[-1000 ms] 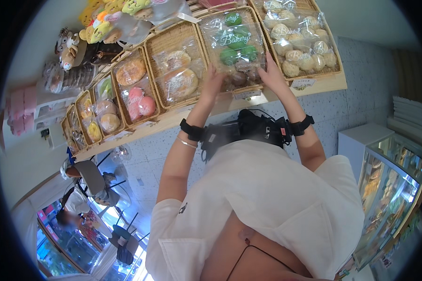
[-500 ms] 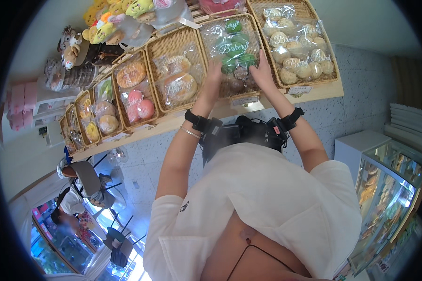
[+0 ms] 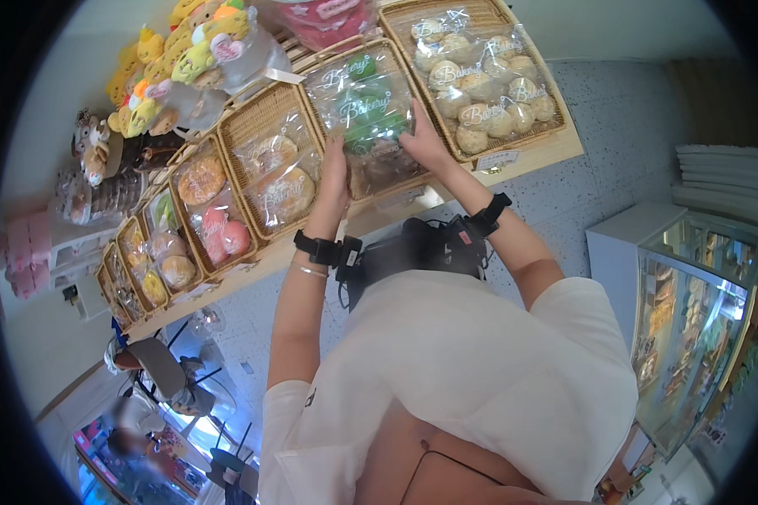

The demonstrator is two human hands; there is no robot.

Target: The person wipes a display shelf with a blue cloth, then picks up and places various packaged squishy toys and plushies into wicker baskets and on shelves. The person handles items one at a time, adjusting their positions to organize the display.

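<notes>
Both of my hands are at a wicker basket [image 3: 314,108] holding clear bags of green and dark brown buns. My left hand [image 3: 335,175] is at the left side of the nearer bag, its fingers close together and partly hidden behind the bag's edge. On the opposite side, my right hand [image 3: 427,145] grips the same bag, thumb over the top and fingers along the side. Green buns [image 3: 370,122] show through the plastic, with dark brown buns [image 3: 387,171] nearest me. The bag lies in the basket between my hands.
A basket of round pale buns [image 3: 484,126] stands to the right. Leftward along the wooden shelf [image 3: 269,246] are more baskets of bagged bread [image 3: 286,194]. Plush toys [image 3: 185,59] sit behind. A glass display case [image 3: 682,311] stands at right, chairs [image 3: 160,370] and another person at lower left.
The shelf and baskets now lie farther left in view. My left hand, blurred before, now rests sharply at the bag's left side; my right hand stays on its right side.
</notes>
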